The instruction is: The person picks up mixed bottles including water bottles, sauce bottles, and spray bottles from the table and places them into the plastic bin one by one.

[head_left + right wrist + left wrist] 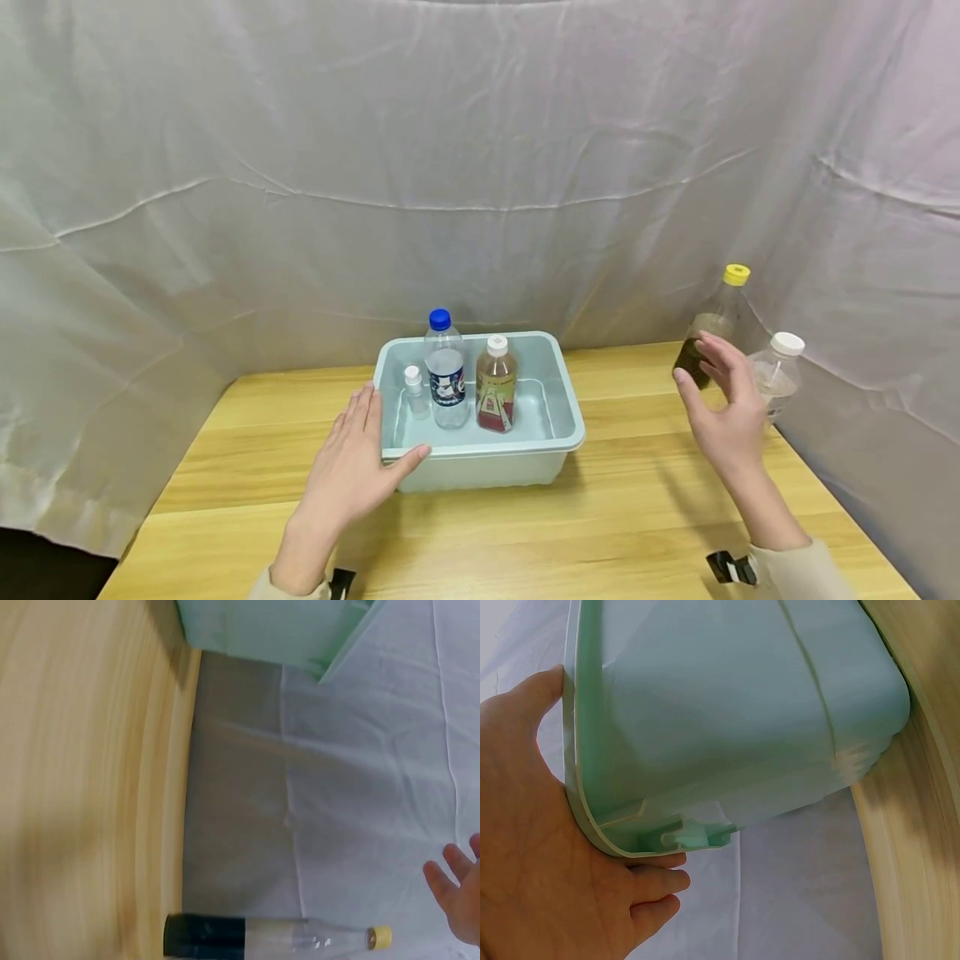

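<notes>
This looks like a staged recording booth rather than a lived-in room. A creased white cloth (480, 150) hangs as a backdrop behind and along both sides of a light wooden tabletop (600, 517), shutting off everything beyond it. On the tabletop stand only a pale green bin (558, 417) with bottles (465, 379) in it and two more bottles (742, 342) at the right, set out like props.
</notes>
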A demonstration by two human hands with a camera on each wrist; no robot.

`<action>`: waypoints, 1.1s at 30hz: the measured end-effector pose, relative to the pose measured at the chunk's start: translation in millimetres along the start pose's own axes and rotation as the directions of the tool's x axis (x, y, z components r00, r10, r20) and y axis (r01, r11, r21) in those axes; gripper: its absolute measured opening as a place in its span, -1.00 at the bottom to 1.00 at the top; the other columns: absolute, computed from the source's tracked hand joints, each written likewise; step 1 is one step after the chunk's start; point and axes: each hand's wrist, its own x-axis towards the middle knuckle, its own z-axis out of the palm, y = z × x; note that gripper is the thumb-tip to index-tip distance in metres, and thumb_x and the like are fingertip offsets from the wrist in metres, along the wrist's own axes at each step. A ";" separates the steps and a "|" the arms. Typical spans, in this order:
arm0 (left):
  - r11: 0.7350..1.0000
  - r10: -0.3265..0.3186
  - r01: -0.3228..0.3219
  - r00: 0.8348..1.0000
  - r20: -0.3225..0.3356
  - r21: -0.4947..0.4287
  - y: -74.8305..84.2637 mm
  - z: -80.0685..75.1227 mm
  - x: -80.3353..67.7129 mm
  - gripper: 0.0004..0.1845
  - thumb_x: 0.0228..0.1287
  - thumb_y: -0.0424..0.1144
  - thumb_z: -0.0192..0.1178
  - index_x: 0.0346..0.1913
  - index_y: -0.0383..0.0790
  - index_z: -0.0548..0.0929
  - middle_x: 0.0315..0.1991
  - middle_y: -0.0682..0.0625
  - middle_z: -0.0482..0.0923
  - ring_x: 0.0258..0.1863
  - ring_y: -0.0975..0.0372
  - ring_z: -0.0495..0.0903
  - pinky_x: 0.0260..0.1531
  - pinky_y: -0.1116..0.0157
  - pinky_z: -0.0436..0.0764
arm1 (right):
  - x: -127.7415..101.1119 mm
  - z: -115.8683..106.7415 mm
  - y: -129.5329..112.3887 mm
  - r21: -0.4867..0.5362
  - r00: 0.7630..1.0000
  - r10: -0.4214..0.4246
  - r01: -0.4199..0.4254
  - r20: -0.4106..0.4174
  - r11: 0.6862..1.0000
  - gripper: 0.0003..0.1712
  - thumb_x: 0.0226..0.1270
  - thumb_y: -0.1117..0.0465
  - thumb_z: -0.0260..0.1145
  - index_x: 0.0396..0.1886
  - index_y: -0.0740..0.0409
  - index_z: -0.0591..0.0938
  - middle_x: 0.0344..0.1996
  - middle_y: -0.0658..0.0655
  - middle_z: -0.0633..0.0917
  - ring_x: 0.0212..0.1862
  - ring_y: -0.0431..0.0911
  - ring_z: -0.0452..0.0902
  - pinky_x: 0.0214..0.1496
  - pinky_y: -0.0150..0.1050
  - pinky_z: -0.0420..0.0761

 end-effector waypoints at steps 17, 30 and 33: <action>1.000 0.003 -0.003 1.000 -0.004 0.007 -0.1 -0.7 0.4 0.28 0.31 0.60 -0.05 0.61 -0.52 0.02 0.65 -0.36 -0.10 0.63 -0.21 -0.05 0.58 -0.15 0.08 | -2.5 -38.2 24.2 -0.139 0.898 0.107 -0.182 -0.427 0.973 -0.41 0.20 0.41 0.36 0.28 0.34 0.59 0.27 0.00 0.53 0.32 -0.11 0.43 0.33 -0.36 0.41; 1.000 0.007 -0.007 1.000 -0.013 0.003 1.0 -2.7 0.3 0.27 0.32 0.58 -0.03 0.60 -0.53 0.04 0.65 -0.36 -0.08 0.63 -0.20 -0.04 0.58 -0.15 0.10 | -25.5 -62.3 89.2 -0.187 0.847 0.336 -0.440 -0.413 0.878 -0.21 0.19 0.30 0.53 0.43 -0.04 0.50 0.20 -0.27 0.42 0.29 -0.20 0.40 0.28 -0.42 0.42; 1.000 0.008 -0.008 1.000 -0.015 0.002 1.1 -2.7 0.2 0.26 0.32 0.58 -0.02 0.60 -0.53 0.04 0.65 -0.36 -0.07 0.63 -0.20 -0.04 0.58 -0.15 0.10 | -28.3 -63.7 95.5 -0.186 0.832 0.383 -0.483 -0.401 0.856 -0.19 0.18 0.28 0.55 0.45 -0.03 0.49 0.21 -0.26 0.40 0.29 -0.22 0.39 0.31 -0.42 0.44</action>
